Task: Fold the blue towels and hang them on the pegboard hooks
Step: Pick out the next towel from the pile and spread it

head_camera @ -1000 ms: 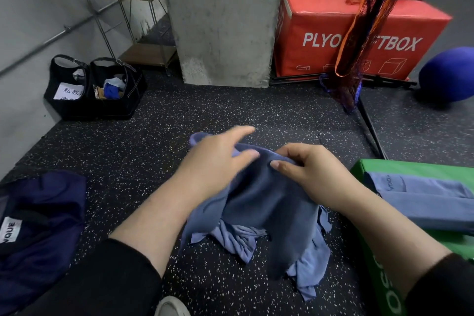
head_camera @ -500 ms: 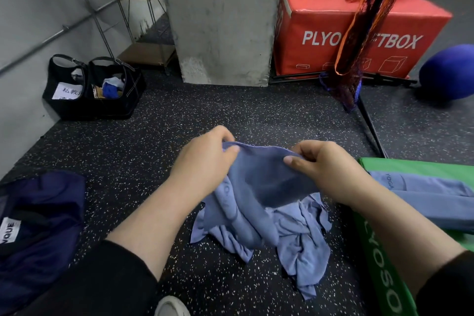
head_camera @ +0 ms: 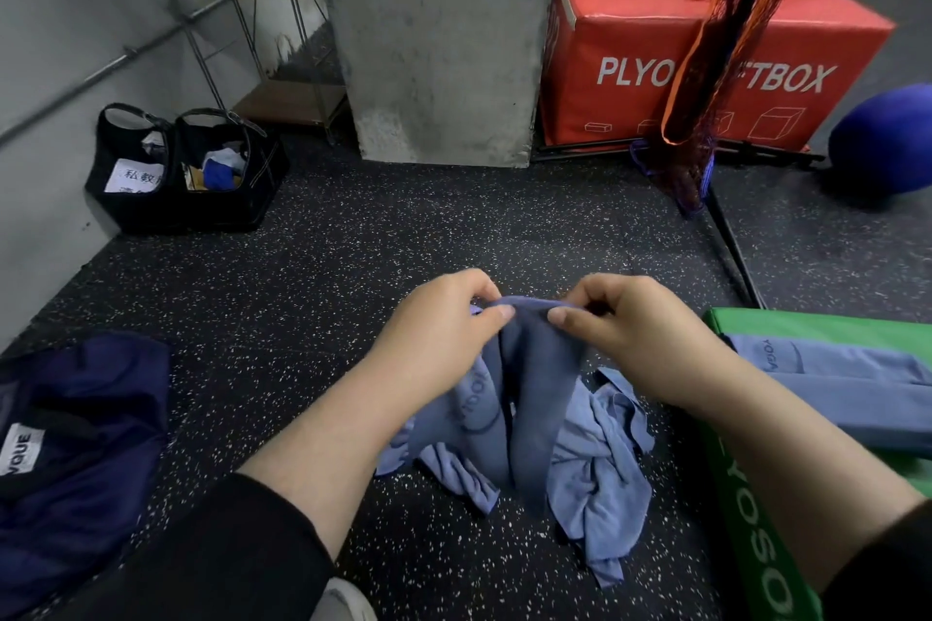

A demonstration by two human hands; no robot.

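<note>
Pinching the top edge of a blue towel [head_camera: 524, 398] w/ curled fingers, left hand [head_camera: 444, 333] & right hand [head_camera: 640, 338] are held close together above the speckled rubber floor [head_camera: 353, 267]. Soft matte cloth is draped in limp folds; a lighter crumpled towel [head_camera: 600, 464] is heaped beneath.

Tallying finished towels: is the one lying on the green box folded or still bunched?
Folded. The towel lies in flat, straight-edged layers on the green box.

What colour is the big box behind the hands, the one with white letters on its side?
The box is red, seen clearly in the head view.
</note>
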